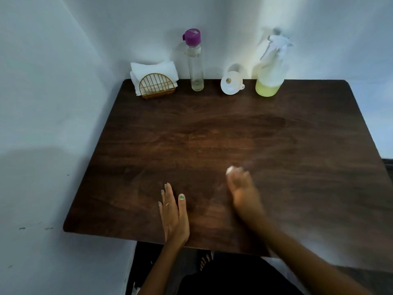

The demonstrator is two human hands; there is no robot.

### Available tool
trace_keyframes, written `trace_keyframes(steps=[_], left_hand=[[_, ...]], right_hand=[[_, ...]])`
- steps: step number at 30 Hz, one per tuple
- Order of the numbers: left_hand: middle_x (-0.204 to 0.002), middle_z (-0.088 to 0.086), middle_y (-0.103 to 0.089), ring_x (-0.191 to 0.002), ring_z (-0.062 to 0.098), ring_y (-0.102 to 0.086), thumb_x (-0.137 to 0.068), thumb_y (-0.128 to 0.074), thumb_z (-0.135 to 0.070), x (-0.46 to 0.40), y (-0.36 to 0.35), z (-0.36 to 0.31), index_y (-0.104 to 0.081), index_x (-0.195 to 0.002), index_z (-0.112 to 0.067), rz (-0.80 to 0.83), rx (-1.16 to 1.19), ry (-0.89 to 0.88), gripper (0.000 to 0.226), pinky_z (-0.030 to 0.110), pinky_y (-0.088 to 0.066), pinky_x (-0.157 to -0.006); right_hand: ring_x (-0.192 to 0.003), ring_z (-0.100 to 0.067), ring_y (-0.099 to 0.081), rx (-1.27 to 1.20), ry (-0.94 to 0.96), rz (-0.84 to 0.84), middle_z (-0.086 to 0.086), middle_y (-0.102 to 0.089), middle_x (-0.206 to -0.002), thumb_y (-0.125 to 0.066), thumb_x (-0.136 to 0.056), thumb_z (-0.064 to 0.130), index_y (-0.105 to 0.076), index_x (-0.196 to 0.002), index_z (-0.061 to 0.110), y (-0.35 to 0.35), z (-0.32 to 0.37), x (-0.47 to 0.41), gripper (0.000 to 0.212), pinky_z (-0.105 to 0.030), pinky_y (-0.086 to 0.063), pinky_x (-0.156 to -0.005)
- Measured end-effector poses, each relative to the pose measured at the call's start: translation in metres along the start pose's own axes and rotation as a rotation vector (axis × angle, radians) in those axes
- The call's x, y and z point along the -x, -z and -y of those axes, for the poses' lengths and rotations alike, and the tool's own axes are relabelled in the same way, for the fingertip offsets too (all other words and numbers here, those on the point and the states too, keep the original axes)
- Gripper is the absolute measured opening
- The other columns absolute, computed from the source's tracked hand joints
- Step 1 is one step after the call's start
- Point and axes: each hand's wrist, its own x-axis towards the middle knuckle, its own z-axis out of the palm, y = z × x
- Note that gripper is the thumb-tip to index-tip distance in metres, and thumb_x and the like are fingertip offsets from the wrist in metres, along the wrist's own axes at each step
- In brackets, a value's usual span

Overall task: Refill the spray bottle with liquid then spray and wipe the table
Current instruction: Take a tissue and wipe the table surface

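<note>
1. Resting flat on the dark wooden counter, the left hand lay near the front edge with its fingers straight and together, thumb apart, holding nothing.
2. Just to the right of it, the right hand was blurred; its fingers curled round a small white wad, seemingly tissue, that showed beyond the fingertips. That grip was narrow and closed on the wad, pressed at or close to the counter surface; actual contact could not be told through the blur.
3. Far beyond the right hand's grip, at the back edge by the wall, the spray bottle stood upright, a shallow layer of yellow-green liquid in its base and its white trigger head on top.
4. Just left of the spray bottle, still well beyond the grip, a white funnel lay tilted on its side, its mouth facing the camera.
5. Further left stood a tall clear bottle with a purple cap, upright and nearly empty.
6. Furthest left, beyond the left hand, a gold wire holder kept a stack of white napkins in the back corner.
7. White walls met the counter at the back and the left.
</note>
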Motion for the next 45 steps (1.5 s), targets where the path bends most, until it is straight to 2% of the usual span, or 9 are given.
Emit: trace_keyframes(steps=[4,7,11,17,23,28,34,40,45], left_hand=[[-0.16,-0.004,-0.006,-0.135,-0.002,0.006,-0.102,-0.023,-0.036,0.013,0.002,-0.004,-0.007,-0.152,-0.021,0.027,0.062,0.002,0.054,0.033,0.004,-0.12],[-0.16,-0.002,-0.007,-0.135,-0.002,0.005,-0.103,-0.024,-0.035,0.017,0.003,-0.001,-0.009,-0.152,-0.02,0.033,0.089,-0.016,0.053,0.033,0.003,-0.12],[-0.16,0.0,-0.009,-0.137,-0.003,0.003,-0.103,-0.024,-0.035,0.017,0.002,0.006,-0.011,-0.152,-0.018,0.028,0.082,-0.045,0.053,0.027,0.005,-0.119],[-0.16,0.001,-0.011,-0.147,0.017,-0.002,-0.103,-0.023,-0.038,0.023,0.003,-0.005,-0.015,-0.151,-0.019,0.02,0.105,0.034,0.053,0.041,-0.002,-0.121],[-0.158,0.003,-0.02,-0.141,0.004,-0.003,-0.102,-0.02,-0.043,0.027,-0.011,-0.005,-0.026,-0.149,-0.018,-0.066,0.174,0.024,0.053,0.034,0.001,-0.121],[-0.156,0.0,-0.025,-0.146,0.016,-0.01,-0.103,-0.023,-0.036,0.037,-0.035,-0.034,-0.034,-0.146,-0.021,-0.123,0.256,0.127,0.047,0.041,-0.007,-0.121],[-0.117,-0.01,-0.066,-0.113,0.007,-0.057,-0.097,-0.045,-0.018,0.04,-0.086,-0.121,-0.068,-0.11,-0.026,-0.08,0.43,0.088,0.028,0.02,-0.039,-0.095],[-0.091,-0.014,-0.074,-0.091,-0.002,-0.066,-0.089,-0.06,-0.016,0.046,-0.18,-0.222,-0.074,-0.091,-0.029,0.243,0.299,-0.073,0.02,0.022,-0.051,-0.086],[-0.091,-0.007,-0.075,-0.086,-0.003,-0.067,-0.088,-0.065,-0.017,0.046,-0.256,-0.294,-0.076,-0.097,-0.017,0.302,0.255,-0.168,0.015,0.014,-0.051,-0.079]], right_hand=[[-0.122,-0.023,-0.051,-0.023,0.573,0.273,-0.007,-0.062,-0.126,-0.036,-0.089,0.014,-0.058,-0.125,0.009,-0.028,0.057,0.079,0.042,-0.035,-0.034,-0.11],[-0.12,-0.022,-0.055,0.014,0.739,0.173,-0.005,-0.061,-0.129,-0.041,-0.089,0.015,-0.061,-0.124,0.011,-0.004,0.024,0.062,0.041,-0.035,-0.039,-0.106],[-0.135,-0.01,-0.034,0.042,0.172,0.078,0.009,-0.047,-0.14,-0.04,-0.1,0.023,-0.051,-0.134,0.023,0.047,-0.073,0.006,0.035,-0.015,-0.015,-0.109],[-0.131,-0.035,-0.035,-0.085,-0.376,0.01,-0.021,-0.038,-0.143,-0.029,-0.096,0.0,-0.03,-0.141,-0.004,0.046,-0.076,-0.013,0.045,-0.04,-0.029,-0.107],[-0.117,-0.028,-0.058,-0.262,0.092,0.26,-0.008,-0.057,-0.129,-0.035,-0.081,0.005,-0.062,-0.12,0.003,0.003,0.033,0.068,0.047,-0.034,-0.04,-0.103],[-0.102,-0.012,-0.066,-0.153,0.482,0.311,0.002,-0.071,-0.109,-0.038,-0.083,0.016,-0.072,-0.107,0.017,0.014,0.028,0.07,0.042,-0.026,-0.051,-0.087],[-0.087,-0.01,-0.068,-0.867,-0.174,0.292,-0.002,-0.074,-0.095,-0.059,-0.084,0.003,-0.074,-0.098,0.011,0.056,-0.056,0.031,0.022,-0.028,-0.054,-0.083],[-0.072,-0.012,-0.069,-1.098,-0.43,0.239,-0.004,-0.07,-0.077,-0.066,-0.078,-0.006,-0.069,-0.075,0.018,0.134,-0.173,-0.012,0.024,-0.024,-0.055,-0.067],[-0.065,-0.006,-0.067,-1.223,-0.664,-0.059,0.001,-0.071,-0.067,-0.071,-0.072,-0.01,-0.07,-0.076,0.008,0.17,-0.26,-0.022,0.018,-0.017,-0.051,-0.061]])
